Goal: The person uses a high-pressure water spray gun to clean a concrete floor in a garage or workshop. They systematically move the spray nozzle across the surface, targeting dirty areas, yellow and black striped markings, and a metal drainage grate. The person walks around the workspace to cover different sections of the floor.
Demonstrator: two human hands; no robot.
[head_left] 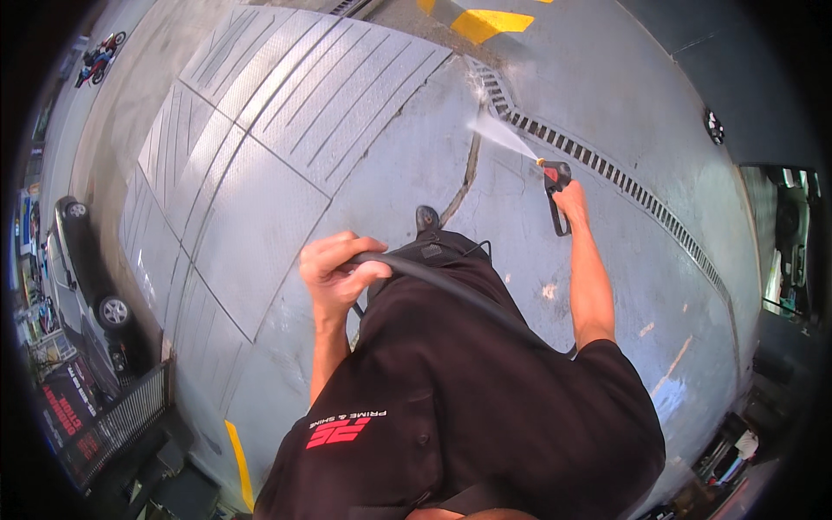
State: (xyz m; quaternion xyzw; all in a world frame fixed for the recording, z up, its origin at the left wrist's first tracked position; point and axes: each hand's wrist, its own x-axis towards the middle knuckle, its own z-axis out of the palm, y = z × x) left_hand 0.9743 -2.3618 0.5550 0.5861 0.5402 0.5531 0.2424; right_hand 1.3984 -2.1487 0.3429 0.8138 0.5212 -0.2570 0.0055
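Note:
My right hand (572, 202) is wrapped round the grip of a black and red pressure washer gun (555, 180), held out to my right. White spray (503, 134) fans from its yellow tip toward the grey floor beside the drain. In front of my body, my left hand (340, 270) closes on a thick black hose (451, 290), which runs across my dark shirt toward my right side. Where the hose meets the gun is hidden.
A slotted drain channel (607, 165) curves across the painted floor to the right. Ribbed metal plates (260, 147) cover the floor at left. A dark car (87, 286) stands beyond a low railing (130, 416), and a motorcycle (100, 61) is far left. My shoe (426, 218) shows ahead.

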